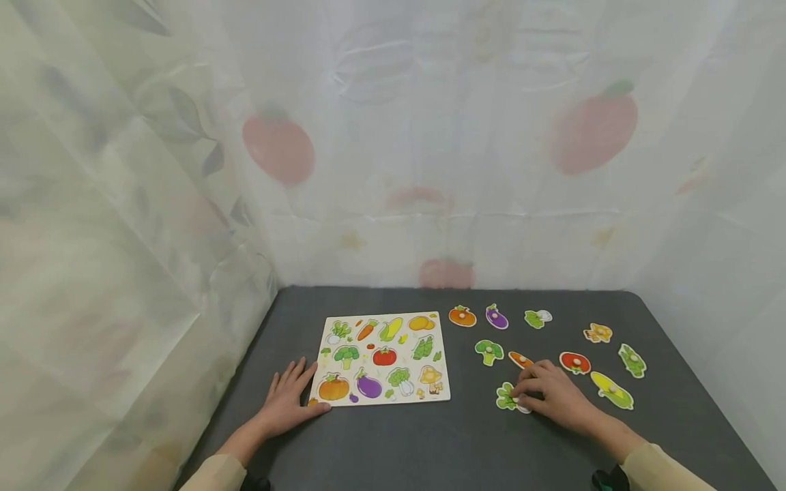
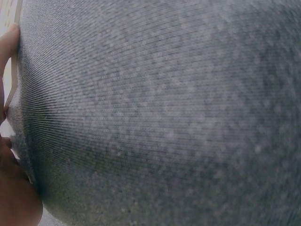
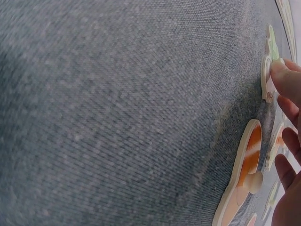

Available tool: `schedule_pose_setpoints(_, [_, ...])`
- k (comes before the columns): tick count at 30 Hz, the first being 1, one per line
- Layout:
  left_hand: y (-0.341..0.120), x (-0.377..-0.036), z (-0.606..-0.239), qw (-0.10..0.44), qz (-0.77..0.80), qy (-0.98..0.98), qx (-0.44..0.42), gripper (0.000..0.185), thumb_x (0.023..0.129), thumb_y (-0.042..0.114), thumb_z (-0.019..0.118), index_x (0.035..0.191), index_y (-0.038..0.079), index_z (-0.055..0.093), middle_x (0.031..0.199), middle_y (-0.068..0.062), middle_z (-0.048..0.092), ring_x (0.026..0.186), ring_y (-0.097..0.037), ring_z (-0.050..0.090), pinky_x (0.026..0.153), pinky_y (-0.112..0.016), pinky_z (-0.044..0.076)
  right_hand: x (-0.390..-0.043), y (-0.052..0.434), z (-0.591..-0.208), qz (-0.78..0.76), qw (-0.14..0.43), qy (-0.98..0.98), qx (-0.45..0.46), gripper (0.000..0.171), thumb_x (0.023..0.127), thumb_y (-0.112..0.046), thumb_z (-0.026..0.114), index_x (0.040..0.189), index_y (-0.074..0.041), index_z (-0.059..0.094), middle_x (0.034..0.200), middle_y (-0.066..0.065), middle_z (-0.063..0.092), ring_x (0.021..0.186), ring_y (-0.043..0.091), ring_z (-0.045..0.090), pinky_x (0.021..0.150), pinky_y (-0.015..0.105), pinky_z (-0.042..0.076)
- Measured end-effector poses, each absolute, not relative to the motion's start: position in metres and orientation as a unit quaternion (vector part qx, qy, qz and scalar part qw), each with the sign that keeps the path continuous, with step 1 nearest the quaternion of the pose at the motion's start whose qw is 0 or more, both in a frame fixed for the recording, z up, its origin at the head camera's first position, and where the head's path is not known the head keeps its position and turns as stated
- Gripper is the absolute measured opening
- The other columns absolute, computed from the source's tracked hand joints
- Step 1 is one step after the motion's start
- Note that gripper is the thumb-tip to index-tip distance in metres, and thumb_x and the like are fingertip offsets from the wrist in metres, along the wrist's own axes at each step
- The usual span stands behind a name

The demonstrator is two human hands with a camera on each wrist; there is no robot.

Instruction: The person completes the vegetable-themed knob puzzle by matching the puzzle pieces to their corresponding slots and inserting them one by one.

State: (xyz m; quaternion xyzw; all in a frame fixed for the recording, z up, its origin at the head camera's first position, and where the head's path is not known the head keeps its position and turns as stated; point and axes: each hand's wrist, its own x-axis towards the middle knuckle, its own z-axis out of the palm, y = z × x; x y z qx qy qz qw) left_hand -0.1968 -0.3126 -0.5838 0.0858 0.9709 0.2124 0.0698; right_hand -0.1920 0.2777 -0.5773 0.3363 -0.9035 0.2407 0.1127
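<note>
My left hand (image 1: pixel 285 404) lies with fingers spread at the left edge of a wooden vegetable puzzle board (image 1: pixel 383 400); its thumb rests by the board's lower left corner. In the left wrist view only part of that hand (image 2: pixel 19 193) shows at the left border. To the right of the board, my right hand (image 1: pixel 557 399) pinches a leafy green vegetable puzzle piece (image 1: pixel 505 396) between thumb and fingers, covering part of its white end. The right wrist view shows the thumb (image 3: pixel 286 81) against this piece (image 3: pixel 265 77). A carrot piece (image 1: pixel 519 359) lies just beyond the fingers.
Around the right hand lie knobbed pieces: broccoli (image 1: pixel 489 352), tomato (image 1: pixel 571 361), corn (image 1: pixel 614 393), peas (image 1: pixel 632 361) and mushroom (image 1: pixel 598 333). Farther back are pumpkin (image 1: pixel 462 316), eggplant (image 1: pixel 496 317) and another leafy vegetable (image 1: pixel 535 319). A printed curtain (image 1: pixel 448 239) hangs behind the dark table (image 1: pixel 393 450).
</note>
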Motion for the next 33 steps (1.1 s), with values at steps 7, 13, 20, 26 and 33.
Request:
schedule_pose_setpoints(7, [-0.313,-0.197,-0.584,0.068,0.21,0.972,0.084,0.112,0.081,0.074,0.07,0.163,0.01,0.03,0.166,-0.026,0.019,0.152,-0.05,0.009,0.116,-0.074,0.0,-0.193,0.277,-0.579,0.243,0.119,-0.901,0.338,0.026,0.085,-0.019,0.085,0.098,-0.04,0.076,0.102,-0.021,0.06,0.099,0.009,0.048,0.08,0.044,0.044])
schedule_pose_setpoints(13, [-0.312,-0.197,-0.584,0.066,0.209,0.972,0.086,0.111,0.081,0.074,0.07,0.163,0.01,0.03,0.166,-0.026,0.019,0.152,-0.05,0.009,0.116,-0.073,0.0,-0.191,0.273,-0.579,0.238,0.134,-0.91,0.31,0.023,0.082,-0.023,0.087,0.093,-0.039,0.075,0.099,-0.023,0.059,0.099,0.009,0.05,0.08,0.045,0.046])
schedule_pose_setpoints(20, [-0.313,-0.197,-0.584,0.064,0.207,0.972,0.088,0.111,0.081,0.074,0.069,0.163,0.01,0.03,0.166,-0.025,0.02,0.152,-0.05,0.009,0.116,-0.074,0.0,-0.189,0.268,-0.58,0.244,0.134,-0.919,0.28,0.026,0.079,-0.025,0.09,0.088,-0.04,0.072,0.097,-0.024,0.059,0.099,0.008,0.05,0.082,0.045,0.047])
schedule_pose_setpoints(26, [-0.313,-0.197,-0.583,0.063,0.209,0.972,0.087,0.11,0.081,0.074,0.07,0.162,0.01,0.031,0.166,-0.025,0.02,0.152,-0.05,0.011,0.116,-0.073,0.001,-0.187,0.268,-0.581,0.255,0.126,-0.922,0.262,0.024,0.079,-0.022,0.09,0.091,-0.039,0.076,0.097,-0.022,0.059,0.098,0.008,0.049,0.081,0.045,0.045])
schedule_pose_setpoints(33, [-0.313,-0.198,-0.585,0.058,0.204,0.973,0.088,0.11,0.079,0.076,0.07,0.162,0.012,0.034,0.165,-0.024,0.024,0.152,-0.049,0.014,0.116,-0.073,0.005,-0.185,0.266,-0.581,0.273,0.102,-0.93,0.224,0.022,0.08,-0.024,0.089,0.089,-0.04,0.078,0.093,-0.024,0.057,0.097,0.008,0.047,0.083,0.045,0.044])
